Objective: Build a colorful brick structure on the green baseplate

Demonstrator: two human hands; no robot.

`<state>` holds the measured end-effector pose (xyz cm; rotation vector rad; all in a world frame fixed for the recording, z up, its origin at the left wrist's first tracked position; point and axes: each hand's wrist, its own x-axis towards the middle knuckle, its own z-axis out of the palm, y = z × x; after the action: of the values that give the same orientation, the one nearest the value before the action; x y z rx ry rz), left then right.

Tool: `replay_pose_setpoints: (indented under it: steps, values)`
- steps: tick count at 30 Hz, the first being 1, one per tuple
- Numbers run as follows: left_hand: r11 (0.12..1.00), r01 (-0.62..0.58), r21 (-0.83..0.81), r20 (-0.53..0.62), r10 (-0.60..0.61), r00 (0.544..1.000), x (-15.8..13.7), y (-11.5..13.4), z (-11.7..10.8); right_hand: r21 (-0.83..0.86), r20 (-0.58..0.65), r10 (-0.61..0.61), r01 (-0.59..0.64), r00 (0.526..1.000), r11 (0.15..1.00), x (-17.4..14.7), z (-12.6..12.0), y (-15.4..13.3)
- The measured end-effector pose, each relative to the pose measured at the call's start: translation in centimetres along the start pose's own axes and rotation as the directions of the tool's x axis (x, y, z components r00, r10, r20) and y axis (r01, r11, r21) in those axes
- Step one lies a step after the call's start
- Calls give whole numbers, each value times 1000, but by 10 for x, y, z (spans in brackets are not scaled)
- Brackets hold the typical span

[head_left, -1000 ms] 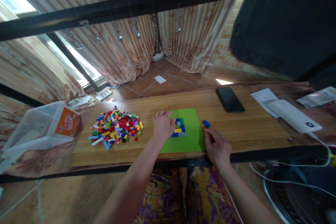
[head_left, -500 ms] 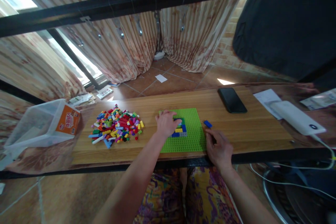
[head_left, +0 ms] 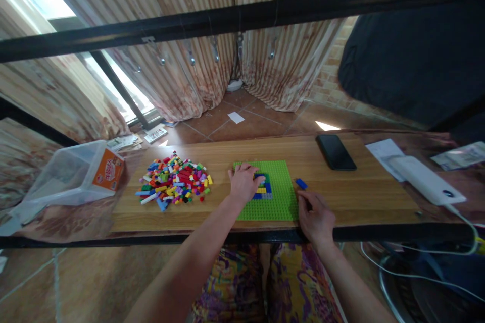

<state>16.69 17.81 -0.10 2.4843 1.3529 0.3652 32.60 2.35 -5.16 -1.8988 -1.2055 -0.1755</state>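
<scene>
A green baseplate (head_left: 281,209) lies on the board with a low square of building bricks (head_left: 268,192), mostly blue with yellow and grey pieces, fixed on it. My left hand (head_left: 243,181) is bent over the left and far side of this square, its fingers and thumb curled onto the bricks and covering part of them. At the plate's right edge rests my right hand (head_left: 315,214), fingers curled in and thumb close to the index finger; anything within them is hidden. Just beyond its fingertips a loose blue brick (head_left: 301,183) lies on the wood.
Left of the plate is a heap of mixed bricks (head_left: 178,179) on the wooden board (head_left: 220,154). A clear plastic box (head_left: 76,174) stands at far left. A black phone (head_left: 336,152), a white device (head_left: 428,179) with a cable and some papers lie to the right.
The view has shifted slightly, so everything sits a little lower and the left side further right. Both hands keep nearly the same places by the plate; the loose blue brick stays put.
</scene>
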Motion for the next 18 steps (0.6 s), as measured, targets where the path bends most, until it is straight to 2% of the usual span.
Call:
replay_pose_setpoints:
  steps: [4,8,13,18]
  values:
    - [999,22,-31,-1,-22,1000,2,2,-6,14,4,-2,2,1000,1000,1,0,1]
    - [989,70,-131,-131,-87,988,-10,-5,-18,18,24,-22,21,999,1000,1,-2,1]
    - [963,66,-260,-282,-141,949,-61,-45,-32,2,18,-35,35,999,999,0,-2,2]
    - [951,179,-252,-324,-257,910,-103,-85,-39,-66,-6,-50,50,999,997,-2,0,5]
